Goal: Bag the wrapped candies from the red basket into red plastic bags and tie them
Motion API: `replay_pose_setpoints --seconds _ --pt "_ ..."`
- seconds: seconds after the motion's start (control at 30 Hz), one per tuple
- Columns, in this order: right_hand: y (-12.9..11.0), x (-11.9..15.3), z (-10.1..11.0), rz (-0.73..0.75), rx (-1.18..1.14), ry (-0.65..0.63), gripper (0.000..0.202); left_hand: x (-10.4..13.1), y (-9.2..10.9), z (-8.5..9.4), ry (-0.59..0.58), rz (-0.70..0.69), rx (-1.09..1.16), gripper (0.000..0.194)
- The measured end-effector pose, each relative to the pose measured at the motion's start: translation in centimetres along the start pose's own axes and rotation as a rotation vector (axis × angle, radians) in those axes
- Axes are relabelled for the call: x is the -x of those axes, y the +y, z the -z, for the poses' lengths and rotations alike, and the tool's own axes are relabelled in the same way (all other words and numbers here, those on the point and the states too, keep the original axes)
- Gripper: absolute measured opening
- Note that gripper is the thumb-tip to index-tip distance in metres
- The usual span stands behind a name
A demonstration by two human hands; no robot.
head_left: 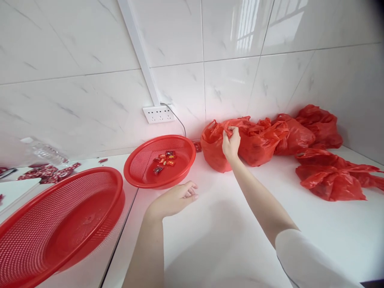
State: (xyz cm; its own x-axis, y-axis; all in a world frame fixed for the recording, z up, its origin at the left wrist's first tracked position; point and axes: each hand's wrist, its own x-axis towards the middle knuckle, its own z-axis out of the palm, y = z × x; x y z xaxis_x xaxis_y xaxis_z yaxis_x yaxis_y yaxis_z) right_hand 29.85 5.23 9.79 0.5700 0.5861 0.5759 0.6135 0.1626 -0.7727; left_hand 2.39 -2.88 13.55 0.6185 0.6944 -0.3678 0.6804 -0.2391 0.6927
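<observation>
My right hand (231, 143) is closed on the top of a red plastic bag (214, 150) that stands against the tiled wall. My left hand (177, 197) hangs over the white table with its fingers loosely apart and nothing in them. Just behind it, a round red basket (141, 182) holds several small wrapped candies (163, 161). Other full red bags (259, 146) stand in a row to the right of the one I grip.
A larger red basket (115, 176) fills the left front. Behind it lie red wrappers (45, 172) and a clear plastic bottle (46, 151). One more red bag (333, 180) rests at the right. A power strip (158, 114) is on the wall, its cable hanging down.
</observation>
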Motion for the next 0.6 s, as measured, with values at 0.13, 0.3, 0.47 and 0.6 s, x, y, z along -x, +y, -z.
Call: replay_pose_setpoints --seconds 0.13,0.3,0.47,0.6 --pt "-1.6 1.7 1.7 0.096 -0.156 0.035 0.021 -0.4 0.5 -0.4 0.051 -0.077 0.053 0.042" --pt "-4.7 4.3 4.6 0.290 -0.272 -0.135 0.006 -0.5 1.5 -0.7 0.418 -0.252 0.284 0.046" --pt "-8.4 7.9 7.3 0.521 -0.154 -0.816 0.016 -1.1 2.1 -1.3 0.464 -0.406 0.590 0.059" --pt "-9.8 9.8 8.0 0.565 -0.059 -1.122 0.009 -2.4 2.2 -2.2 0.485 -0.355 0.795 0.059"
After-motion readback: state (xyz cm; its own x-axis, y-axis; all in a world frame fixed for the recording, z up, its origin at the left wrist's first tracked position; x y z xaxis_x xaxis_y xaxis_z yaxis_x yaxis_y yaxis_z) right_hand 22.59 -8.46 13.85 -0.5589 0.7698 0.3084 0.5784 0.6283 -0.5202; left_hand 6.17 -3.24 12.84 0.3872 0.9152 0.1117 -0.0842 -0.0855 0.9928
